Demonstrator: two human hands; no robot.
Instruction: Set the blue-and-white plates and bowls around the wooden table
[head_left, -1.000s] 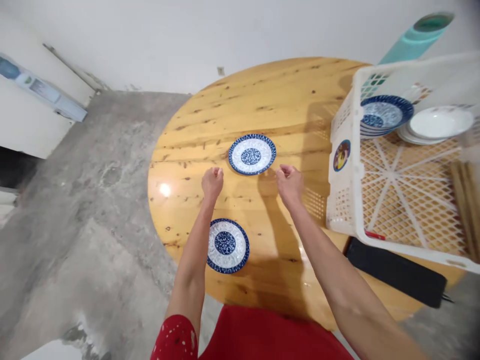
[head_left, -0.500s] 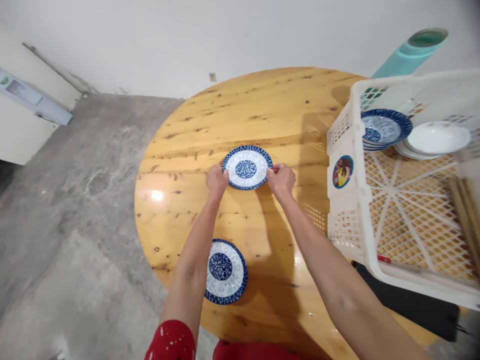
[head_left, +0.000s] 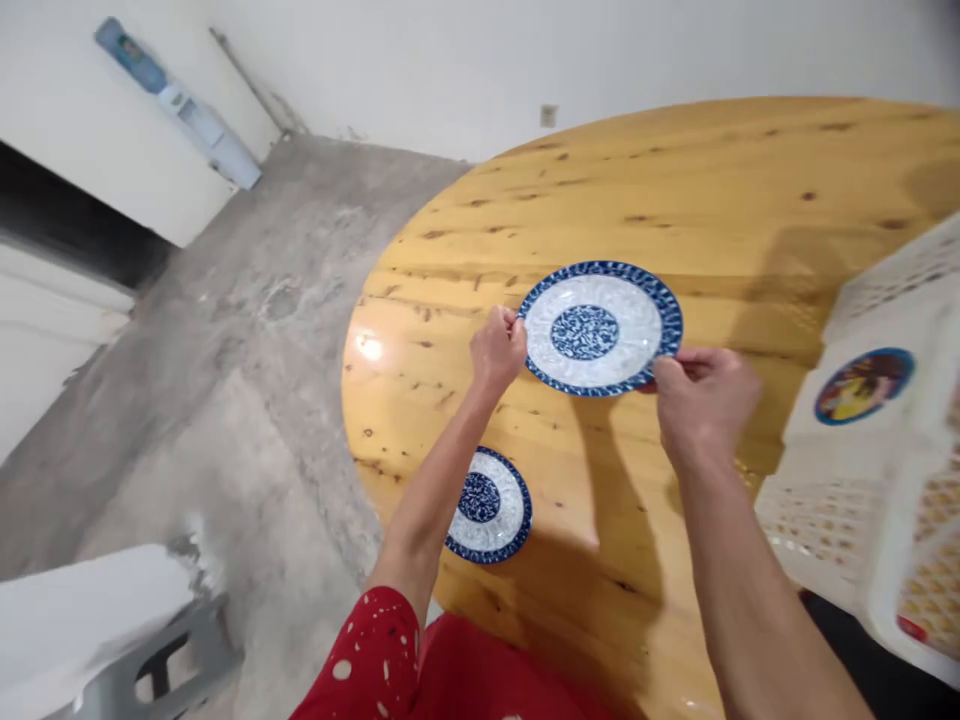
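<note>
Both my hands grip a blue-and-white patterned plate (head_left: pixel 585 332) by opposite sides of its rim. My left hand (head_left: pixel 498 350) pinches the left edge. At the lower right edge, my right hand (head_left: pixel 701 400) is closed with the thumb on top and fingers beneath. The plate appears raised above the wooden table (head_left: pixel 465 300) and slightly tilted. Nearer to me, a second plate (head_left: pixel 499 510) of the same pattern lies on the table, partly hidden behind my left forearm.
A white plastic basket (head_left: pixel 825 480) with a round picture label stands on the right, cut off by the frame. A grey stool (head_left: pixel 172 660) is on the concrete floor at lower left. A water dispenser (head_left: pixel 202 130) is by the far wall.
The held plate has come up toward me and looks larger, still in both hands. My view has swung left, so the basket's dishes are out of sight and the stool has appeared.
</note>
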